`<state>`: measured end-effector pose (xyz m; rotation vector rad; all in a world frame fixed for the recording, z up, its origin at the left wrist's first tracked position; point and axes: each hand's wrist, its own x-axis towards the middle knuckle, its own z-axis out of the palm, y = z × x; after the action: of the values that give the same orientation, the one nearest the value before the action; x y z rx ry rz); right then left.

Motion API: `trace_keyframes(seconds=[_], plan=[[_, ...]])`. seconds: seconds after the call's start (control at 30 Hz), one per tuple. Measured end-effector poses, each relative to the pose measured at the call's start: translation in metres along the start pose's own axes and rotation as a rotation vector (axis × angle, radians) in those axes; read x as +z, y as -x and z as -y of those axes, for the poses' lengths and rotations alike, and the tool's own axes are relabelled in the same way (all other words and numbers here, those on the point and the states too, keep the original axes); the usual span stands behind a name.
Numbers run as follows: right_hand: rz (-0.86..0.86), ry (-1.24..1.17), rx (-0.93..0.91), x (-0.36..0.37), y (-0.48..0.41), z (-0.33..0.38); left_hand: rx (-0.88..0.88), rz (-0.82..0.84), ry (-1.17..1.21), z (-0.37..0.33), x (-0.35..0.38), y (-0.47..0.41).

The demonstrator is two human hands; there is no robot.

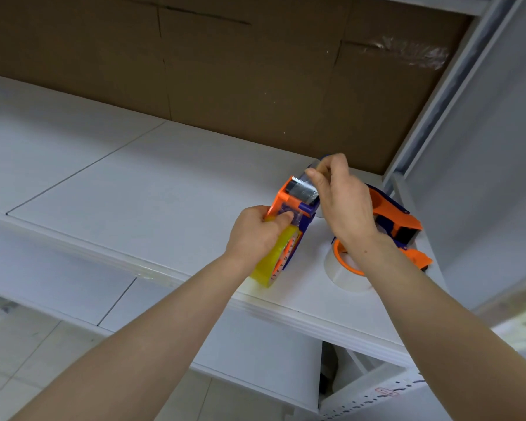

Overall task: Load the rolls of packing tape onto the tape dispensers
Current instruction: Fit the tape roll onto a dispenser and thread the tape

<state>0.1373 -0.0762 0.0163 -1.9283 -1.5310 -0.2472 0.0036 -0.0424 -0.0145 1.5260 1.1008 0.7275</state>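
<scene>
Two grips noted: left hand (255,235) clasps the dispenser (281,198), right hand (343,202) pinches the tape end (305,192) over the blade (298,179), where a slip could snap it back.

Head camera looks forward and down, close over a white shelf (134,183).

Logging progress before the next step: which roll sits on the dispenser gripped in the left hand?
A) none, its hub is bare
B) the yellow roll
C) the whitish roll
B: the yellow roll is mounted on the dispenser that the left hand grips, and the right hand pinches its tape strip at the blade end; the whitish roll lies on the shelf by the second dispenser.
</scene>
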Motion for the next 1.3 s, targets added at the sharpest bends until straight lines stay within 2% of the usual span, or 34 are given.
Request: trace_keyframes(seconds=[0.23,0.37,0.53,0.67,0.83,1.0,1.17,1.3], plan=[[0.039,0.109,-0.048,-0.006,-0.015,-0.001,0.011,0.059,0.050,-0.003,-0.001,0.007],[0.013,0.165,-0.109,-0.010,-0.021,0.002,-0.008,0.164,0.113,-0.006,-0.003,0.010],[-0.024,0.170,-0.173,-0.010,-0.022,0.002,0.025,0.192,0.199,-0.004,-0.001,0.009],[-0.038,0.164,-0.134,-0.006,-0.024,-0.002,0.005,0.250,0.332,-0.002,0.001,0.012],[-0.077,0.077,-0.083,-0.007,-0.025,-0.013,0.009,0.225,0.395,-0.002,0.000,0.009],[-0.085,0.015,-0.039,-0.005,-0.025,-0.017,-0.031,0.340,0.404,0.001,-0.001,0.007],[-0.076,-0.054,0.068,-0.001,-0.029,-0.023,-0.092,0.455,0.527,0.006,-0.002,0.007],[-0.072,-0.113,0.132,0.004,-0.030,-0.027,-0.053,0.365,0.480,0.002,0.001,0.009]])
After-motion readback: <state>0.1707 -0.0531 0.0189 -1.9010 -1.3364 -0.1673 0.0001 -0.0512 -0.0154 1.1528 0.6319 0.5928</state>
